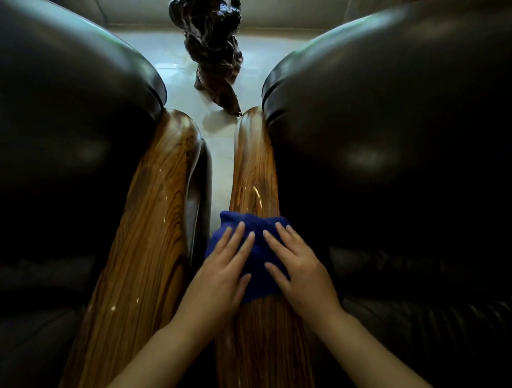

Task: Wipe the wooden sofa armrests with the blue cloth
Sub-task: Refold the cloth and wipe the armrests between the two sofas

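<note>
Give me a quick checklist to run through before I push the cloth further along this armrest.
1. Blue cloth lies on the right wooden armrest: ok.
2. Left hand flat on cloth: ok.
3. Right hand flat on cloth: ok.
4. Armrest ahead of the cloth bare, nothing in the path: ok.
5. Left wooden armrest already wiped: cannot tell.
6. Dark carved sculpture stands on the floor beyond the armrest tips, apart from the cloth: ok.
</note>
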